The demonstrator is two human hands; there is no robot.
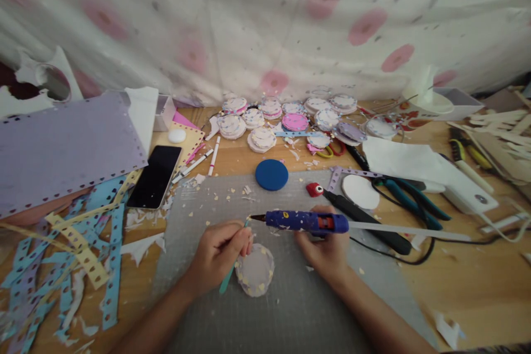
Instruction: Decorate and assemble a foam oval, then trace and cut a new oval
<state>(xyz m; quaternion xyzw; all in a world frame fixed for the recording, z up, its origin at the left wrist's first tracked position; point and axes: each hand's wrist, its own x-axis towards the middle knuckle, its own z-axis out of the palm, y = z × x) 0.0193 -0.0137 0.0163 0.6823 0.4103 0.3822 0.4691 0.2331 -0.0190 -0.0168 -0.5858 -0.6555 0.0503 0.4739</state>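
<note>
My left hand (219, 254) is closed in a pinch on a thin green stick (227, 279), whose tip points up toward the glue gun's nozzle. My right hand (326, 246) grips a blue glue gun (296, 221) speckled with bits; its nozzle points left and meets or nearly meets the stick's tip. A white glue stick (406, 229) extends from the gun's rear. Just below my left fingers, a round pale disc (256, 271) with small yellowish pieces around its edge lies on the grey cutting mat (207, 321).
A blue disc (271, 175) and a white disc (360, 192) lie beyond the hands. Decorated discs (295, 121) line the back. Paper strips (112, 265) and a phone (155, 177) are left; pliers (410, 199), a black cable and a white box (468, 188) are right.
</note>
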